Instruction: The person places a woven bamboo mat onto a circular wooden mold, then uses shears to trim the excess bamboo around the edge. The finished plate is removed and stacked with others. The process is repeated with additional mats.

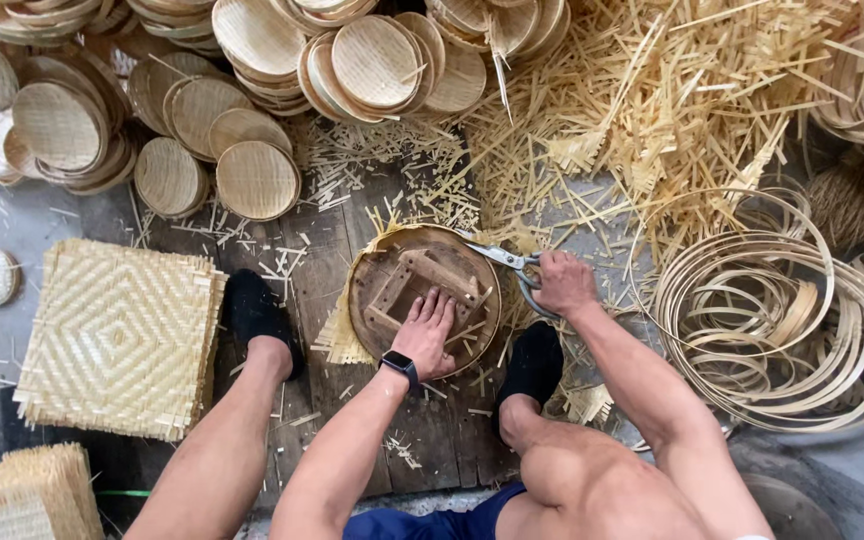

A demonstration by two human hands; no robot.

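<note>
You see pale straw-yellow everywhere: the square woven mats (120,335) carry a nested diamond pattern, and the round woven trays (256,179) show a fine tan basket weave. The round wooden mould (424,293) is dark brown with lighter brown slats. Your scissors (508,264) are silver-grey. Your watch (400,365) is black, as are your shoes (256,310). The bamboo hoops (772,320) are light beige, the planks (322,250) dark weathered brown, your shorts (422,522) navy blue.

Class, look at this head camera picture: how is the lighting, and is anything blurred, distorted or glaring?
Head view: soft, even daylight, faint shadows, no glare; left hand, right hand and scissors sharp; wide-lens bending toward the edges, stretching the bamboo hoops and woven mats.
</note>
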